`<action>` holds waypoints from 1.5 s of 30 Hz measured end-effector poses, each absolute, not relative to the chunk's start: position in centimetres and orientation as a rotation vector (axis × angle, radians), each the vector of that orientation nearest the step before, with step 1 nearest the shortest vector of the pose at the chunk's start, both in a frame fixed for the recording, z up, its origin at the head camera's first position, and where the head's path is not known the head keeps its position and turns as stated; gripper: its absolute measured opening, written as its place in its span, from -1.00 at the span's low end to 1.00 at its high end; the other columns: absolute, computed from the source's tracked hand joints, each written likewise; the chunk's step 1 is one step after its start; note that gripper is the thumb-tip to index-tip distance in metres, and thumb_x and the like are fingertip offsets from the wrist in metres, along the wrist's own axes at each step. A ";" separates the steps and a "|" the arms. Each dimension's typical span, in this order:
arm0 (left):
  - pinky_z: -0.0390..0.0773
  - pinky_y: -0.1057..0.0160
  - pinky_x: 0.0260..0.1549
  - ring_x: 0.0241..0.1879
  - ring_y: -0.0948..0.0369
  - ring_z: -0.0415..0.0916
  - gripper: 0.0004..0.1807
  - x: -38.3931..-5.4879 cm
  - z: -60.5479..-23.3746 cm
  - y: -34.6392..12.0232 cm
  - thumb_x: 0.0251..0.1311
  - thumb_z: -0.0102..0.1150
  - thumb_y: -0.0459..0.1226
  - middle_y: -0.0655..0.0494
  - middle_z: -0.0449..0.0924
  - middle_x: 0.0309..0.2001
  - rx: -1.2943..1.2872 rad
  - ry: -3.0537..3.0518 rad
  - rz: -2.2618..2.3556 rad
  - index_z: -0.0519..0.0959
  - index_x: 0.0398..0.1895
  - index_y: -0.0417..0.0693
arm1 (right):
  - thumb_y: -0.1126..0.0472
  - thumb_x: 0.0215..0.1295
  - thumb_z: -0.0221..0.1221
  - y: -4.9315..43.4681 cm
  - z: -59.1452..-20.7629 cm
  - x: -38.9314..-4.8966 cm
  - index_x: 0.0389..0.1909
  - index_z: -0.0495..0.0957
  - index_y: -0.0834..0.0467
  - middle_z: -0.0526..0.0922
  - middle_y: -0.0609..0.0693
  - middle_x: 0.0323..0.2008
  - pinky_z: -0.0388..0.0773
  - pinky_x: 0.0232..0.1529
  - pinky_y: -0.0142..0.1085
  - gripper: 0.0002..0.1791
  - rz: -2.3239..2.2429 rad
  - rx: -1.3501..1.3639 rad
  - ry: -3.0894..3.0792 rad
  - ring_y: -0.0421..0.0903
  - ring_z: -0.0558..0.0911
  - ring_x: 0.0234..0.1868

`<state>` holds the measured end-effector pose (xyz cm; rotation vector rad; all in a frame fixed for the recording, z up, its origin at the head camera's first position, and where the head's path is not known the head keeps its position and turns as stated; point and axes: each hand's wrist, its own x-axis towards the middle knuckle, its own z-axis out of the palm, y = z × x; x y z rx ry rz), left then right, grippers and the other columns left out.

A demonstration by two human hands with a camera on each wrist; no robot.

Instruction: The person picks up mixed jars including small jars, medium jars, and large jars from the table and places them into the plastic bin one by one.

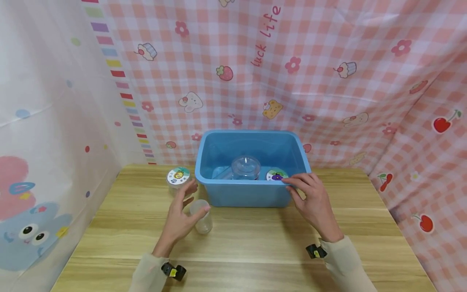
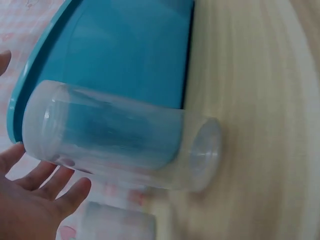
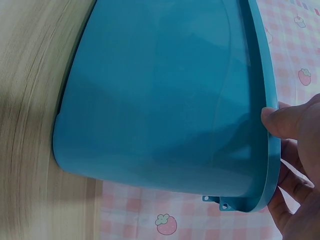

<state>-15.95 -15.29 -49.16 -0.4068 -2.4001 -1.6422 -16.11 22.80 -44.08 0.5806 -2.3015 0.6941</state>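
Note:
A tall clear plastic jar [image 1: 203, 224] with a frosted white lid stands on the table, just left of the blue bin's front. My left hand [image 1: 181, 221] is around its top with fingers spread; in the left wrist view the fingers [image 2: 52, 185] reach past the lid and the thumb shows only at the frame's edge. My right hand [image 1: 314, 205] grips the front rim of the blue plastic bin [image 1: 248, 195] near its right corner. From the right wrist view, the thumb [image 3: 282, 121] presses the rim's outside, while the other fingers go over it.
Inside the bin are a clear round container [image 1: 246, 166] and a white lid with a purple picture [image 1: 274, 175]. Left of the bin stands another clear jar with a picture lid [image 1: 178, 176]. A checked pink cloth [image 1: 233, 97] hangs behind the wooden table [image 1: 255, 247].

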 end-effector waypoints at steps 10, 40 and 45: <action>0.36 -0.05 0.39 0.35 0.11 0.39 -0.07 -15.4 -51.5 -16.4 -0.03 0.61 -0.33 -0.12 0.41 0.43 -0.419 -2.445 -1.896 0.36 0.46 0.04 | 0.33 0.19 0.44 22.8 -44.3 -16.1 -0.07 0.77 0.07 0.73 0.00 -0.14 0.49 -0.13 -0.18 -0.72 0.706 0.567 -2.305 -0.03 0.55 -0.08; 0.61 0.35 0.11 0.09 0.37 0.57 -0.28 -14.9 -52.9 -16.3 -0.03 0.58 -0.40 -0.15 0.60 0.20 -0.322 -2.449 -1.994 0.51 0.27 -0.15 | 0.33 0.19 0.44 22.8 -44.2 -16.0 -0.05 0.77 0.05 0.72 -0.02 -0.13 0.44 -0.16 -0.28 -0.71 0.738 0.541 -2.311 -0.08 0.52 -0.09; 0.62 0.37 0.07 0.08 0.41 0.57 -0.29 -14.7 -52.2 -16.4 -0.03 0.58 -0.40 -0.07 0.60 0.17 -0.358 -2.415 -1.953 0.51 0.27 -0.16 | 0.32 0.20 0.44 22.9 -44.3 -16.0 -0.05 0.77 0.05 0.72 -0.03 -0.13 0.45 -0.15 -0.28 -0.72 0.735 0.537 -2.317 -0.08 0.52 -0.08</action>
